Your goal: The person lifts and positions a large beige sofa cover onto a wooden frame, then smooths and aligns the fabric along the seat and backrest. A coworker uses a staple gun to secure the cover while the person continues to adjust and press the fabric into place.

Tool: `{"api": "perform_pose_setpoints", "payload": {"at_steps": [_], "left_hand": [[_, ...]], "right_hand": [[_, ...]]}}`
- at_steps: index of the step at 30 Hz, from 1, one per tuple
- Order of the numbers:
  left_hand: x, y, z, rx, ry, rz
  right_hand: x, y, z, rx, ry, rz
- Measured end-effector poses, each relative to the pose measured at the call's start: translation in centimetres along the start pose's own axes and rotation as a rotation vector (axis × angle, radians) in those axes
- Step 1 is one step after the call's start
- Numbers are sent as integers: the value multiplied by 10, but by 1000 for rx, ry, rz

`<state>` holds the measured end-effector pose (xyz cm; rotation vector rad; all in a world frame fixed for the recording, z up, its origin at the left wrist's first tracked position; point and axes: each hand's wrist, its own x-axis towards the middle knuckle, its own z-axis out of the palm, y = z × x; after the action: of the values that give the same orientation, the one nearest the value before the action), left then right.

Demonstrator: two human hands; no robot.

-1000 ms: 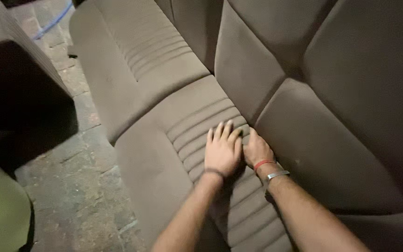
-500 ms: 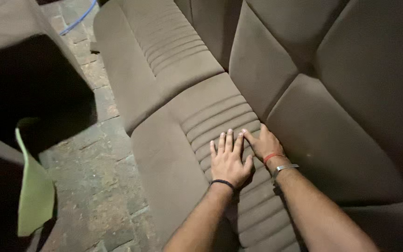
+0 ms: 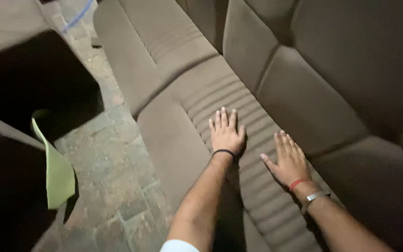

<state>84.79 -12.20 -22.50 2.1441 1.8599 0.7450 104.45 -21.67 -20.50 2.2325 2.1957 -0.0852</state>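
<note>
The person's left hand [image 3: 226, 133] lies palm-down on the ribbed centre panel of the brown fabric bench seat cushion [image 3: 173, 140]. Its fingers [image 3: 221, 117] are extended, close together and flat on the fabric; they grip nothing. A thin black band circles the left wrist.

The right hand [image 3: 289, 161] lies palm-down on the same ribbed panel, nearer the person and closer to the seat back. Its fingers [image 3: 285, 142] are likewise extended and flat, with the thumb spread toward the left hand; it holds nothing. A red band and a silver metal bracelet [image 3: 316, 197] sit on the right wrist.

Key relation: the cushion lies directly beneath both palms. Its long axis runs from lower right to upper left in the head view, parallel to the seam where the cushion meets the brown padded backrest [image 3: 332, 88]. The ribs run across that axis. Both sets of fingers point roughly along the axis, away from the person. The 2 hands are near each other but apart. The left hand is further along the cushion; the right hand is nearer the backrest seam.

A stone-paved floor [image 3: 113, 172] lies to the left of the seat, with a pale green sheet [image 3: 57, 172] hanging from a dark object beside it.
</note>
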Motion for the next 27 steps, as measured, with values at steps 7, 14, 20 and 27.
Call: {"api": "perform_pose_setpoints", "payload": {"at_steps": [7,14,20,27], "left_hand": [[-148,53,9,-77,-24,-52],[-233,97,7,-304,-72,-94],[-218,82,18,-688,-76,-457],[-226,84,24,-726,-82,-478]], "right_hand": [[-87,19,4,-31,109,104],[-138,10,-11,-32,100,125],[-133,-2,-31,-35,17,120],[-136,-1,-33,-12,35,77]]}}
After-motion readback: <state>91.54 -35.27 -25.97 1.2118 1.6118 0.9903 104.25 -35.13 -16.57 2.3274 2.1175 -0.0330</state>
